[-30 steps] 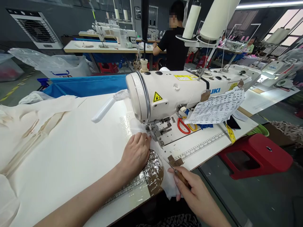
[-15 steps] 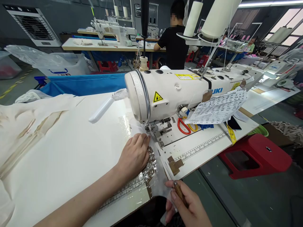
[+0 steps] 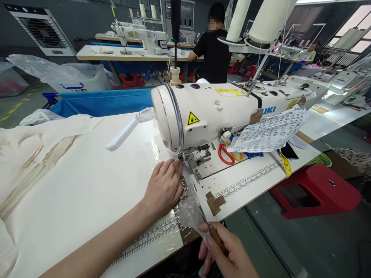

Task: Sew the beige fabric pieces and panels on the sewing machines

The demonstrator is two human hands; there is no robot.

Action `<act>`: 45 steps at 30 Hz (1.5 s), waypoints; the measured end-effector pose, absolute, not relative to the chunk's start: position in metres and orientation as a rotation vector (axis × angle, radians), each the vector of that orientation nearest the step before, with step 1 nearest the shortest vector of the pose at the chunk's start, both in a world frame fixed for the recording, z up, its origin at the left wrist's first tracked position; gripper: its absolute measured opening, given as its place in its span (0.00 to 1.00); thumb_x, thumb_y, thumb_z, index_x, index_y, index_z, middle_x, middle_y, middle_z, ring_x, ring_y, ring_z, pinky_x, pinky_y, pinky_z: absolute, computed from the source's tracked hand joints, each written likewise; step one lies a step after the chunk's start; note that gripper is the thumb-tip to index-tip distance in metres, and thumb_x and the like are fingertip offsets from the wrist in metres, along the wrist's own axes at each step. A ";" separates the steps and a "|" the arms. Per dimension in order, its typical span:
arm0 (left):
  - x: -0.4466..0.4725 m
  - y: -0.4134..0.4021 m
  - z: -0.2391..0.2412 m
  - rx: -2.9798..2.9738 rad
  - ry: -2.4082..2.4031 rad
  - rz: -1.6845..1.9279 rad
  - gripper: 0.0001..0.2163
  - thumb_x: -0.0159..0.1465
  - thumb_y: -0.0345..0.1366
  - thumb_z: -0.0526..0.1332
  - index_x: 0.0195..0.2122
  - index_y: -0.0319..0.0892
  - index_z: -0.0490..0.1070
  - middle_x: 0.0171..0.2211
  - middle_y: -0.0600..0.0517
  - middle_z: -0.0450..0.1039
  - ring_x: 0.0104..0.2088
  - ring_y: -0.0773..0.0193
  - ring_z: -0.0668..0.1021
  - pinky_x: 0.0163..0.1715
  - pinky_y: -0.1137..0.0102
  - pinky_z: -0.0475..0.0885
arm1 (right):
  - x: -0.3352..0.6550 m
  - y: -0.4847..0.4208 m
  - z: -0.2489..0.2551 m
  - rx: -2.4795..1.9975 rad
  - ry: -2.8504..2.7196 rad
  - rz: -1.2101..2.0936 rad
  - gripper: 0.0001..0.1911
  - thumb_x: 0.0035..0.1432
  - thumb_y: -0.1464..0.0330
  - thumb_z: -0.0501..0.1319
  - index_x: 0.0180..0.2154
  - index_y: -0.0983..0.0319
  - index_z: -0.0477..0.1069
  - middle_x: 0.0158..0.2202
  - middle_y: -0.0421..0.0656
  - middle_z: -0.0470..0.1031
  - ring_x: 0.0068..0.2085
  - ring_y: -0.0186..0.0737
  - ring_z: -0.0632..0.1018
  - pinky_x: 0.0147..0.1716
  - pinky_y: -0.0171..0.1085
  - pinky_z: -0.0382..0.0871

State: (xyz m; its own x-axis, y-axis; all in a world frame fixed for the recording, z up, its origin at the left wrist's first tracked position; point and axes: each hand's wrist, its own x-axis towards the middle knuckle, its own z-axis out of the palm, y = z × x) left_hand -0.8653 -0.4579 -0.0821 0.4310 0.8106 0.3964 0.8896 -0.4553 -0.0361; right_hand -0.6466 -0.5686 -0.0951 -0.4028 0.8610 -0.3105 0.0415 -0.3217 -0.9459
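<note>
My left hand [image 3: 165, 184] presses down beside the needle area of a white sewing machine [image 3: 199, 116], its fingers bent and close together on thin white fabric [image 3: 189, 206]. That fabric runs from under the machine's head toward the table's front edge. In my right hand [image 3: 224, 247] is an awl [image 3: 216, 237] with a wooden handle, its thin metal shaft pointing up along the fabric's right side. The same hand's fingers also pinch the near end of the fabric. Under my left hand, the fabric's far end is hidden.
Red-handled scissors [image 3: 226, 154] lie by the machine bed, beneath a hanging written sheet [image 3: 269, 131]. A yellow tape measure [image 3: 285, 164] hangs at the table edge. A red stool [image 3: 319, 191] stands right. Cream cloth [image 3: 34, 166] covers the left; a person [image 3: 216, 54] sits beyond.
My right hand has moved slightly left with the awl, and the fabric's near part has shifted left with it. My left hand stays almost in place.
</note>
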 end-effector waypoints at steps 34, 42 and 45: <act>-0.871 -0.443 -0.084 -2.548 -1.365 -0.517 0.15 0.68 0.21 0.47 0.49 0.29 0.70 0.44 0.38 0.71 0.42 0.54 0.72 0.41 0.62 0.78 | -0.652 -0.541 -0.032 -0.954 -1.959 1.042 0.14 0.74 0.63 0.52 0.58 0.49 0.67 0.38 0.39 0.77 0.34 0.35 0.78 0.32 0.30 0.70; -0.875 -0.426 -0.086 -2.438 -1.221 -0.621 0.10 0.69 0.24 0.52 0.39 0.36 0.72 0.36 0.45 0.74 0.35 0.57 0.74 0.29 0.68 0.74 | -0.651 -0.530 -0.015 -0.807 -2.152 0.970 0.15 0.74 0.67 0.50 0.58 0.56 0.65 0.44 0.40 0.79 0.44 0.36 0.79 0.45 0.32 0.70; -0.882 -0.422 -0.091 -2.484 -1.306 -0.864 0.08 0.72 0.31 0.54 0.40 0.39 0.73 0.39 0.47 0.76 0.39 0.59 0.77 0.31 0.69 0.74 | -0.647 -0.526 -0.034 -0.931 -2.262 0.865 0.16 0.73 0.71 0.46 0.55 0.62 0.67 0.47 0.46 0.80 0.44 0.42 0.80 0.42 0.37 0.71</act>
